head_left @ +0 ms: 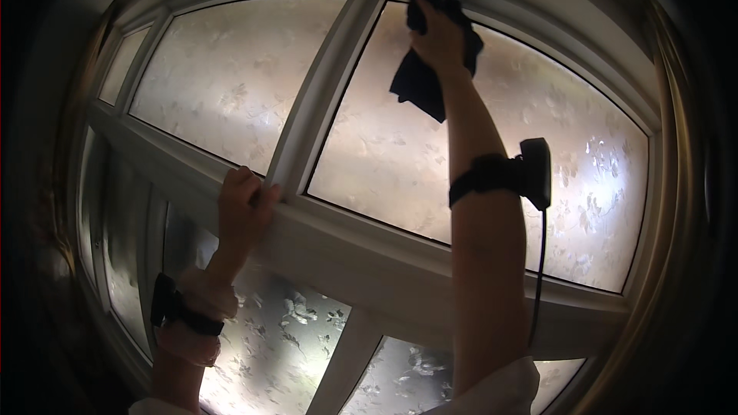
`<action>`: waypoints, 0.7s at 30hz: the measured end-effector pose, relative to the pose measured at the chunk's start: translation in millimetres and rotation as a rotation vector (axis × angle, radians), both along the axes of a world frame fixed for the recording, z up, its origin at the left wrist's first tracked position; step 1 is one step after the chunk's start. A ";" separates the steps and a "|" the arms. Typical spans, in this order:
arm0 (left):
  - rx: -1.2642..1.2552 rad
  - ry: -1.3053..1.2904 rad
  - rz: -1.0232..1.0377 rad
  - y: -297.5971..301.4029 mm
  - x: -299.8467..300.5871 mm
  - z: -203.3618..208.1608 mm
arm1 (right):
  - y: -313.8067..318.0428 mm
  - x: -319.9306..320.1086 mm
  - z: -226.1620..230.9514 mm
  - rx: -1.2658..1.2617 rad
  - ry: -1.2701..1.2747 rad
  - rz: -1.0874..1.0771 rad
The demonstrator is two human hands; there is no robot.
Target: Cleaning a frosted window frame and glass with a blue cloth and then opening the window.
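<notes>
Fingers of the right hand (440, 40) clutch a dark cloth (425, 81), pressing it against the frosted pane (507, 154) near the window's upper edge, just right of the white upright bar (323, 84). Lower down, the left hand (244, 211) curls its fingers over the white crossbar (361, 250), gripping its ledge.

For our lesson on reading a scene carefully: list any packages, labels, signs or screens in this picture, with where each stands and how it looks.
None in view: only a white-framed window with frosted floral glass, a dark cloth in the right hand, and the left hand on the frame's crossbar.
</notes>
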State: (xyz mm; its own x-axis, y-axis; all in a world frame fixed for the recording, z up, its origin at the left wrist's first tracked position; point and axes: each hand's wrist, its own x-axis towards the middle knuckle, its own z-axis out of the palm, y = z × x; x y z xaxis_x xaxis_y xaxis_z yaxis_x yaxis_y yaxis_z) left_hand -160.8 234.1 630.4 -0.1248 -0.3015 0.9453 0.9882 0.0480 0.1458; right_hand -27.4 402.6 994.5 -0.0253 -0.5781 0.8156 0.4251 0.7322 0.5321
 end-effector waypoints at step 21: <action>-0.003 -0.015 -0.035 -4.1 0.6 -4.0 | 10.3 60.3 -45.6 0.245 -0.437 0.042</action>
